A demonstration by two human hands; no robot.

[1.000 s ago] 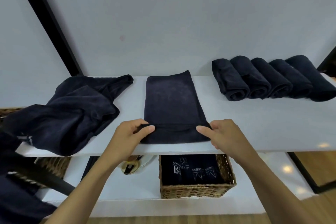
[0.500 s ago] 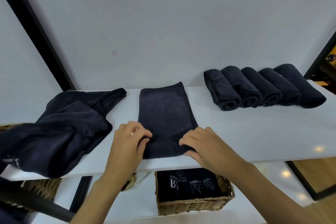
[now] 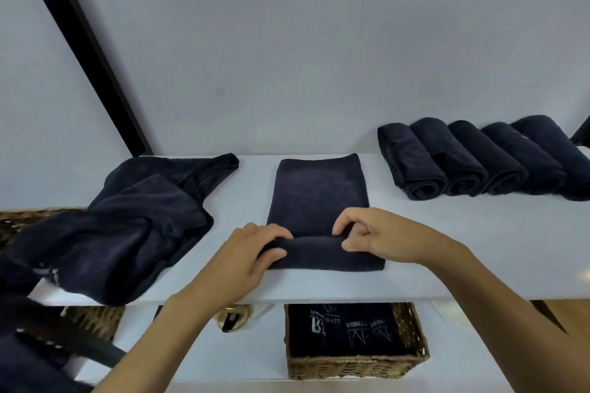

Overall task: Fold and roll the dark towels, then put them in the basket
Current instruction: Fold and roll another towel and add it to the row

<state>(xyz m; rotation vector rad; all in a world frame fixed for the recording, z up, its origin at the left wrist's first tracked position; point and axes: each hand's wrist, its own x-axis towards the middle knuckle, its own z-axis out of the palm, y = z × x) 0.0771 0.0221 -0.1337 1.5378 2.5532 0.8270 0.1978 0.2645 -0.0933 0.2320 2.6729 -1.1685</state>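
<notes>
On the white shelf (image 3: pixel 463 249), well to the left of the folded towel (image 3: pixel 319 195), we see a heap of loose towels (image 3: pixel 127 226), dark and crumpled, with one side hanging over the shelf's front edge. A black post (image 3: pixel 83 51) slants up the wall behind that heap.

Just left of the folded towel's near end comes our left hand (image 3: pixel 252 252). Its fingers curl over the top of the turned-up near edge and its thumb presses the front of that edge, so it grips the cloth. The folded towel itself lies flat as a long strip in the middle of the shelf, running from the wall toward us, and its near end is turned over into a low first roll. On the right part of that roll our right hand (image 3: pixel 376 236) pinches the cloth between thumb and bent fingers.

Straight below the folded towel, on a lower shelf (image 3: pixel 204 360), stands a wicker basket (image 3: pixel 351 368) holding printed towels (image 3: pixel 344 329), dark with white lettering, packed side by side.

Well to the right of the folded towel, against the wall, five rolled towels (image 3: pixel 479 163) lie touching one another in a row, their spiral ends facing us.
</notes>
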